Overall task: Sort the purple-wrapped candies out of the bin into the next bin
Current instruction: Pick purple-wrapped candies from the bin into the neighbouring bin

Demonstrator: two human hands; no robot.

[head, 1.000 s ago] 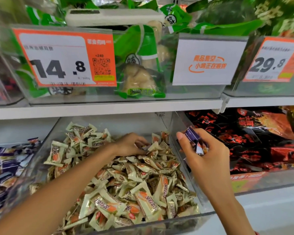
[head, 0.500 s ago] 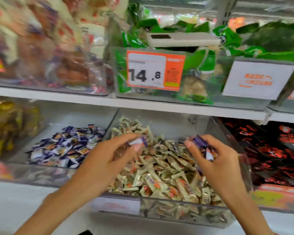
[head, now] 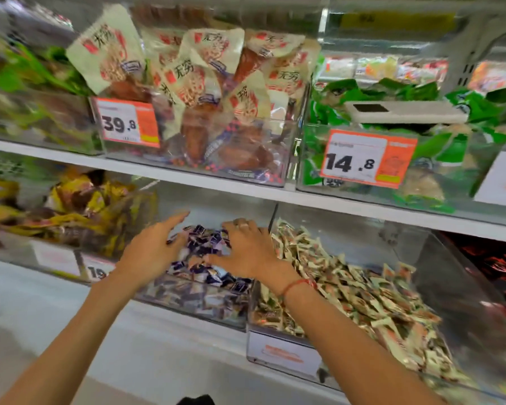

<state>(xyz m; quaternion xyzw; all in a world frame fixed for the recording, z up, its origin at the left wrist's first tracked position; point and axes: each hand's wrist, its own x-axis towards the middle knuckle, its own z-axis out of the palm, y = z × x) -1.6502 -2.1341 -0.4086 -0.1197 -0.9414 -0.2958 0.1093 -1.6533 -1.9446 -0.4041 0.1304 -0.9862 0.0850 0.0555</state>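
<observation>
The purple-wrapped candies (head: 208,242) fill a clear bin (head: 196,302) on the lower shelf. Both my hands hover over that pile. My left hand (head: 154,248) has its fingers spread and straight, and nothing shows in it. My right hand (head: 247,249) lies palm down on the purple candies with fingers splayed; I see no candy pinched in it. To the right stands the clear bin (head: 284,350) of cream-and-orange wrapped candies (head: 362,290), next to my right wrist. The view is blurred by motion.
Left of the purple bin is a bin of yellow-wrapped snacks (head: 79,209). Dark red packs (head: 497,267) sit at the far right. The shelf above (head: 216,182) carries bins with price tags 39.8 (head: 126,124) and 14.8 (head: 362,159), and a white device (head: 403,111) on green packs.
Both hands moved left from the cream-candy bin to over the purple bin. The purple candies they pinched are no longer seen in the fingers, which are now spread. The camera swung left.
</observation>
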